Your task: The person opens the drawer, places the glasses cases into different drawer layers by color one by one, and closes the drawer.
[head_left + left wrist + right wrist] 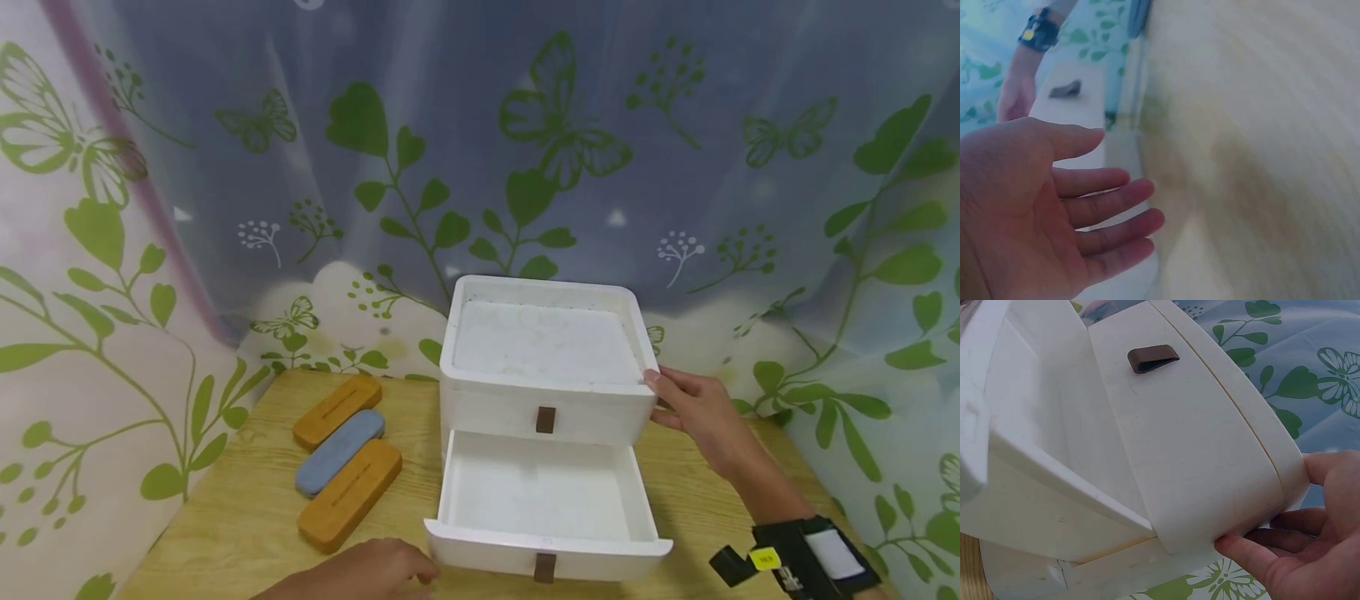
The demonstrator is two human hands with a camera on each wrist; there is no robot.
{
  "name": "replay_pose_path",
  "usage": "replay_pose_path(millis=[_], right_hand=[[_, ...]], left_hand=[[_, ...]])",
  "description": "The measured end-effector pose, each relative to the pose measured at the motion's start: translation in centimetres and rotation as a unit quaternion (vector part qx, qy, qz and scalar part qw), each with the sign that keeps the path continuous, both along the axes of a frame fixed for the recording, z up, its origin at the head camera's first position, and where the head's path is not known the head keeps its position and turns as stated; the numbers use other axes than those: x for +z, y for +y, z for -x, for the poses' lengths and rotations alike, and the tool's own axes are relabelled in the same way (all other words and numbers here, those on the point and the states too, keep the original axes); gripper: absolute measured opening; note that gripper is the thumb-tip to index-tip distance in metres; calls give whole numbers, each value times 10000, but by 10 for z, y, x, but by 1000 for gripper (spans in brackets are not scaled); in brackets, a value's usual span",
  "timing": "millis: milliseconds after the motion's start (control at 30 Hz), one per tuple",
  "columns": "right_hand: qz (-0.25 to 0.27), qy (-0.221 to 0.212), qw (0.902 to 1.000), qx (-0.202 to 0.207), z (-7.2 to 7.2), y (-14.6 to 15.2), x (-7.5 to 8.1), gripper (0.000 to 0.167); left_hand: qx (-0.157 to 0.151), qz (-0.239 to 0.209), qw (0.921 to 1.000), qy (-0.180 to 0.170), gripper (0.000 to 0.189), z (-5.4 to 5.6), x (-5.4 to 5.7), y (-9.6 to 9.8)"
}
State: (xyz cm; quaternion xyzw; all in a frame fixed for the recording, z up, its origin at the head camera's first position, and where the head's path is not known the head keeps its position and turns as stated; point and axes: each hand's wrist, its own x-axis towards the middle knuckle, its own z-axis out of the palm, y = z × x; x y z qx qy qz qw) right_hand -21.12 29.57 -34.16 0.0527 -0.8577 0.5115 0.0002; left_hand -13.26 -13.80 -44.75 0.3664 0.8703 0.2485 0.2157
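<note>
A white two-drawer storage box stands on the table, with a shallow rimmed top. Its lower drawer is pulled out, showing a bare white inside; the upper one is closed. Each drawer front carries a brown tab. My right hand holds the box's right front top corner, thumb at the top rim and fingers against the side. Beside the open drawer's left front corner is my left hand. Its fingers are spread loosely with nothing in the palm.
On the table's left lie two mustard oblong cases with a blue-grey case between them. The wood-grain table meets a leaf-and-butterfly patterned curtain behind and at both sides.
</note>
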Motion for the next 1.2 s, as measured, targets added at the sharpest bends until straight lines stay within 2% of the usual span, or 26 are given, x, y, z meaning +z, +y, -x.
replay_pose_path(millis=[200,300,400,633,733,867,1000,1200], right_hand=[[-10,40,10000,-5,0,0,-1,75],[-29,60,10000,-8,0,1,-1,76],[-25,46,10000,-28,-1,1,-1,77],[37,3,10000,-23,-1,2,-1,76],[90,22,10000,26,0,2,-1,75],[115,45,9999,62,1,3,-3,74],[91,56,9999,67,1,3,-3,74],[79,56,9999,34,0,3,-1,75]], left_hand=[[620,230,9977,139,41,7,14,-21],[933,311,9949,221,46,13,17,-28],[1181,286,9914,484,49,18,17,-33],[1686,239,9806,975,53,28,11,-38],[1701,302,9761,1319,54,31,6,-41],[1959,356,9713,1303,56,35,-3,-46],[2390,476,9621,1227,57,39,-8,-49],[2506,819,9505,1647,57,46,-11,-51]])
